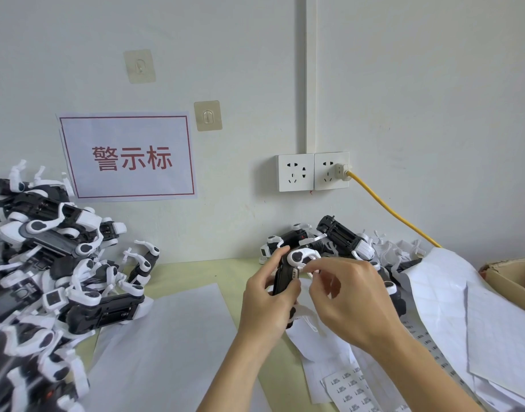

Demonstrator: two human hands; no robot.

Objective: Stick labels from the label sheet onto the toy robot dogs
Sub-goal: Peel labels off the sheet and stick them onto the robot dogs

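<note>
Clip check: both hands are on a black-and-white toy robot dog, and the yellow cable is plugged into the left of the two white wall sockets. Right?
Not quite. The head view shows the yellow cable plugged into the right white wall socket, not the left one. The rest holds: the left hand and right hand are both on the black-and-white toy robot dog.

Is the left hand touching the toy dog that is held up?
Touching: the head view shows the left hand with fingers curled round the toy dog.
</note>
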